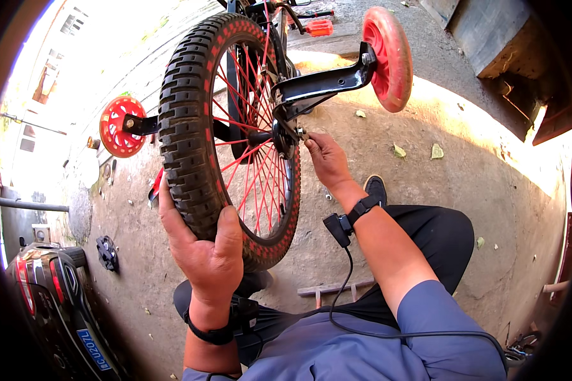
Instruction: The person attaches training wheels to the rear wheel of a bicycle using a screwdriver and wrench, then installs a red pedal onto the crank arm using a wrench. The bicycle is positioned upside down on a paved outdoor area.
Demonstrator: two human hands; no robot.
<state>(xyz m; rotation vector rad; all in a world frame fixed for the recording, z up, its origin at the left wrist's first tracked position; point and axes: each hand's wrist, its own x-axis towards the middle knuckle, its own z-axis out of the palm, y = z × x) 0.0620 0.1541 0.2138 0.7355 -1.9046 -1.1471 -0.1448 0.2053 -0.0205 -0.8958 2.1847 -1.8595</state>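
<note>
A small bicycle's wheel, with a knobby black tire [183, 114] and red spokes [260, 184], stands upright in front of me. My left hand [206, 254] is wrapped round the near lower part of the tire, thumb on the right side and fingers on the left. At the hub's right side my right hand [328, 164] pinches the axle nut [302, 132]; the fingertips partly cover it. Just above, a black bracket [327, 89] carries a red training wheel [391, 60]. Another red training wheel [122, 126] sits on the far side, left of the tire.
A red-handled tool [318, 27] lies beyond the bike. At lower left stands a dark toy car [57, 305], with a small black part [107, 253] on the concrete beside it. A low wooden piece [333, 289] shows between my legs. A cable [343, 286] hangs from my right wrist.
</note>
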